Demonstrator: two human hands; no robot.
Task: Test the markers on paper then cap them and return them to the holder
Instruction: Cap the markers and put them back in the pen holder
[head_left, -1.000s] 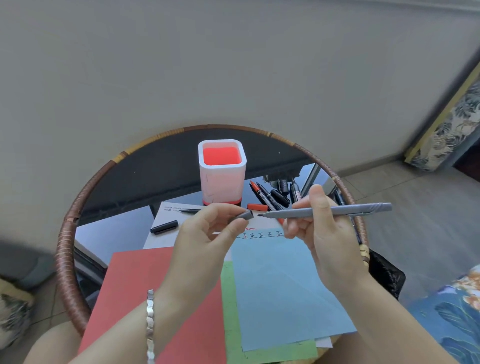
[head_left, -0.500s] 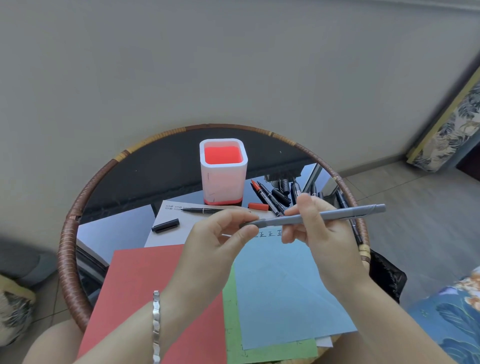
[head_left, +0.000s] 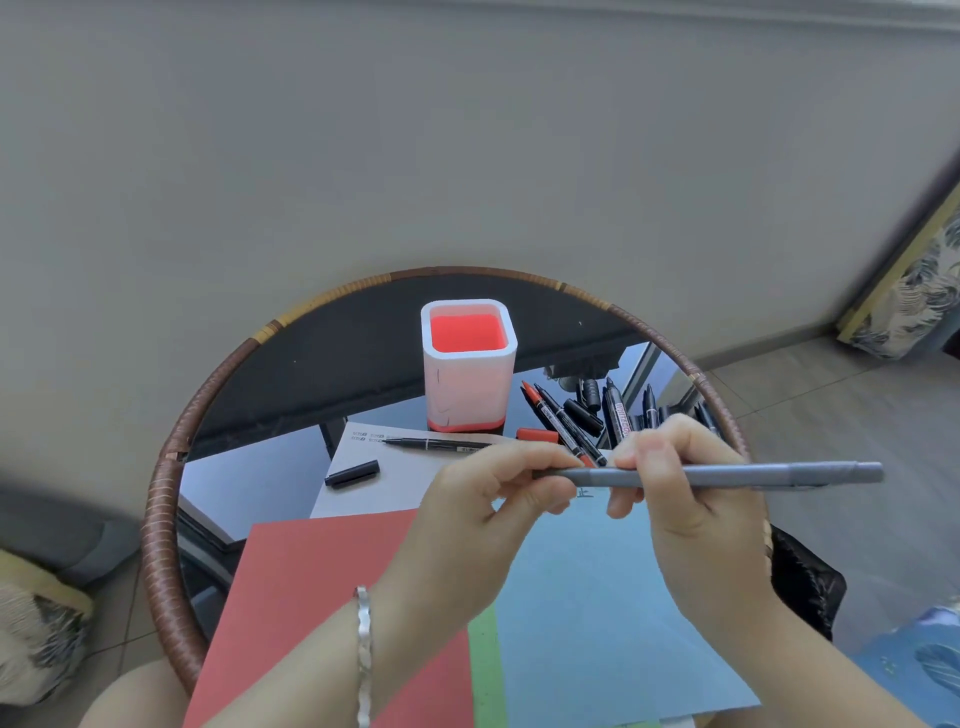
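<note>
A long grey marker (head_left: 737, 475) lies level in the air above the table. My right hand (head_left: 680, 483) grips its middle. My left hand (head_left: 498, 499) pinches the grey cap (head_left: 563, 474), which sits on the marker's left tip. The white holder with a red inside (head_left: 467, 364) stands at the back of the round table. Beneath my hands lie the blue paper (head_left: 597, 613) with written marks, the red paper (head_left: 311, 597), a green sheet (head_left: 485, 670) and a white sheet (head_left: 374, 488).
An uncapped black pen (head_left: 441, 444) and a loose black cap (head_left: 352, 474) lie on the white sheet. Several black and red markers (head_left: 587, 421) and a red cap (head_left: 537, 434) lie right of the holder. The table's woven rim (head_left: 161, 519) circles everything.
My left hand has pushed the grey cap onto the marker's tip; one second ago cap and tip were apart. Both hands drifted slightly right.
</note>
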